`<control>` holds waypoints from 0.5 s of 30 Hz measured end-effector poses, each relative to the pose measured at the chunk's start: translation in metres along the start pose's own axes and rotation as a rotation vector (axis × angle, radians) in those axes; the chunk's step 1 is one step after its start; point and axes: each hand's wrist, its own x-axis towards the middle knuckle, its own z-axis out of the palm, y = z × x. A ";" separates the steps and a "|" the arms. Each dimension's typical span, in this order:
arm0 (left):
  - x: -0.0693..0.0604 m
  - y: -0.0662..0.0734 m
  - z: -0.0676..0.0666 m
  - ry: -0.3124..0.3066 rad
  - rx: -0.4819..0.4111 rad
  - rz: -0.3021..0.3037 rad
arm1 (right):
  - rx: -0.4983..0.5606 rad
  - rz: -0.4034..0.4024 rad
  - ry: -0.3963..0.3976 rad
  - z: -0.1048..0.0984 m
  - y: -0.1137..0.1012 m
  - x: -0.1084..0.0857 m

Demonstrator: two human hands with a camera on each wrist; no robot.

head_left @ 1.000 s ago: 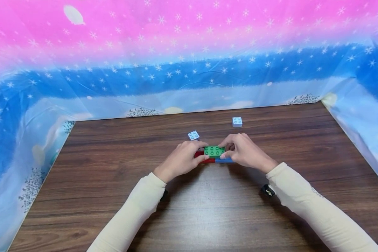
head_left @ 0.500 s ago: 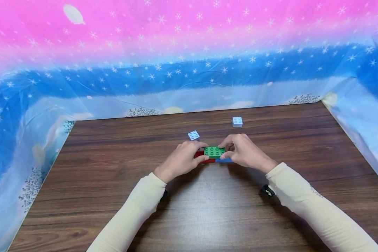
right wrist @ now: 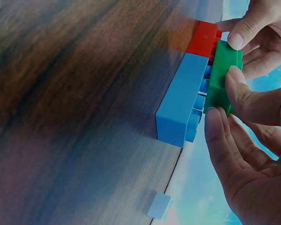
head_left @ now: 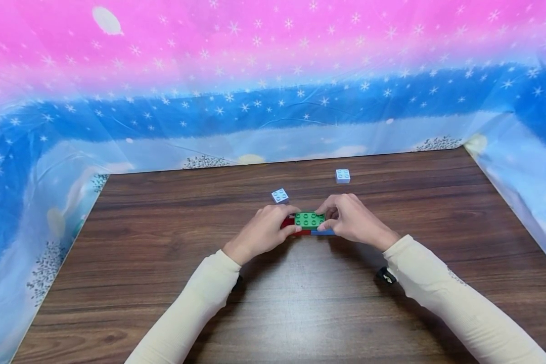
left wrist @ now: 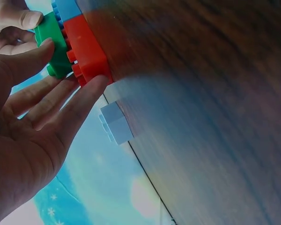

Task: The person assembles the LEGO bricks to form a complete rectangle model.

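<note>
A green brick (head_left: 309, 220) with several studs lies across the seam of a red brick (left wrist: 86, 49) and a blue brick (right wrist: 182, 98), which stand end to end on the table. In the wrist views the lower bricks' studs show beside the green one; whether it is fully seated I cannot tell. My left hand (head_left: 263, 230) pinches the green brick's left end between thumb and fingers, one fingertip touching the red brick's end. At the right end my right hand (head_left: 357, 221) pinches the green brick with thumb and fingers.
Two pale four-stud bricks rest behind the hands: one (head_left: 279, 195) just beyond my left hand, the other (head_left: 343, 176) farther back to the right. A patterned cloth (head_left: 264, 116) rises along the back and sides of the wooden table (head_left: 164, 227).
</note>
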 end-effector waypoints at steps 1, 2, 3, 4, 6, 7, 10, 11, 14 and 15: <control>0.000 0.000 0.000 -0.001 -0.001 -0.002 | -0.001 0.001 0.000 0.000 0.000 0.000; 0.000 0.000 0.000 -0.001 -0.001 -0.002 | -0.002 0.002 0.001 0.000 0.000 0.000; 0.000 0.000 0.000 -0.001 0.000 -0.003 | -0.005 0.003 0.002 0.000 0.000 0.000; 0.000 0.000 0.001 -0.002 -0.001 -0.004 | -0.007 0.004 0.003 0.001 -0.001 0.000; 0.000 0.000 0.001 -0.002 -0.004 -0.007 | -0.015 0.004 0.006 0.001 -0.001 0.000; 0.000 0.000 0.001 -0.002 -0.004 -0.007 | -0.018 0.004 0.007 0.001 -0.001 0.000; 0.000 0.001 0.001 -0.001 -0.003 -0.006 | -0.030 0.007 0.008 0.001 -0.002 0.000; 0.000 0.000 0.001 0.001 -0.003 -0.003 | -0.032 0.010 0.008 0.001 -0.003 0.000; 0.000 0.001 0.001 0.003 -0.005 -0.007 | -0.033 0.023 0.001 0.001 -0.004 0.001; 0.000 0.001 0.001 0.005 -0.006 -0.010 | -0.033 0.029 -0.001 0.000 -0.005 0.001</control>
